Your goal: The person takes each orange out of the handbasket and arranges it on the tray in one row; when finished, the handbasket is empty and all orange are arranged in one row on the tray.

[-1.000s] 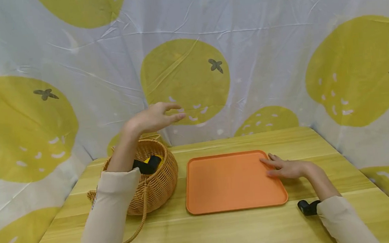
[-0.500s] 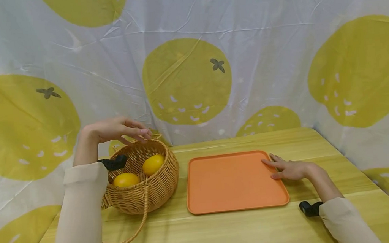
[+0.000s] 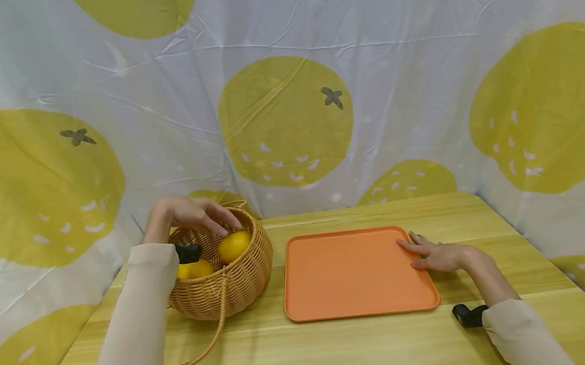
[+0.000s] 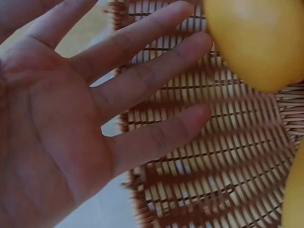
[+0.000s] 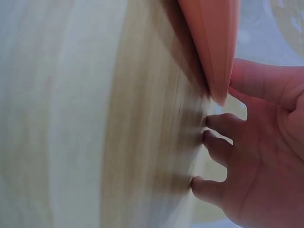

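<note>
My left hand (image 3: 199,213) reaches over the rim of a wicker basket (image 3: 246,286), fingertips at a smooth yellow fruit (image 3: 234,248). In the left wrist view, its fingers are spread and extended, the fingertips close by the fruit (image 4: 266,42). A second yellow fruit (image 3: 199,269) lies nearer the basket's front, partly behind the wrist. At the right end of an orange tray (image 3: 356,275) rests my right hand (image 3: 436,256). The right wrist view has its thumb against the tray's edge (image 5: 213,42) and the other fingertips down on the table.
The basket's loop handle (image 3: 217,337) hangs forward onto the wooden table (image 3: 337,351). Black wrist-worn devices sit at both cuffs, one beside the right sleeve (image 3: 521,330). A curtain (image 3: 400,111) with big yellow fruit prints stands behind and around the table.
My left hand first swung left, back over the basket, then dipped down inside it toward the rear fruit. The right hand has kept its place at the tray.
</note>
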